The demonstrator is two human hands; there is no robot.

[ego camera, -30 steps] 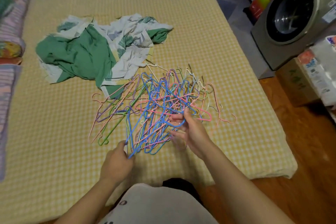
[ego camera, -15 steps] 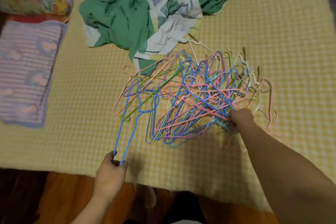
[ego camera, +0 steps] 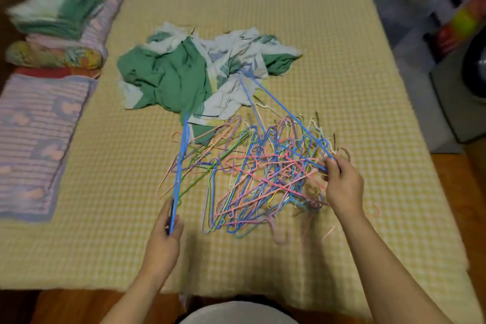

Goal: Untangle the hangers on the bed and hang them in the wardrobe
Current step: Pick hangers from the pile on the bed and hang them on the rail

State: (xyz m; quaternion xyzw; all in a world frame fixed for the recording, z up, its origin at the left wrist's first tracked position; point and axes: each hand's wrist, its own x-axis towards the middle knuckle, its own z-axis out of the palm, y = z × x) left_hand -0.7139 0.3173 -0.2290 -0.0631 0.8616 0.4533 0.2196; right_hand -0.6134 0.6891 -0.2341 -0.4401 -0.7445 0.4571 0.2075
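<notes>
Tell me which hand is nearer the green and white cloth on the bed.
Left. The left hand sits below the cloth, holding a blue hanger; the right hand is farther off, at the tangle's right edge.

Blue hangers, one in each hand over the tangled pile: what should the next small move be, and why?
Probably lift the right hand up and away. Its blue hanger slants up out of the pile over the green cloth, its lower end apparently among other wires. The left hand grips a blue hanger beside the pile.
</notes>
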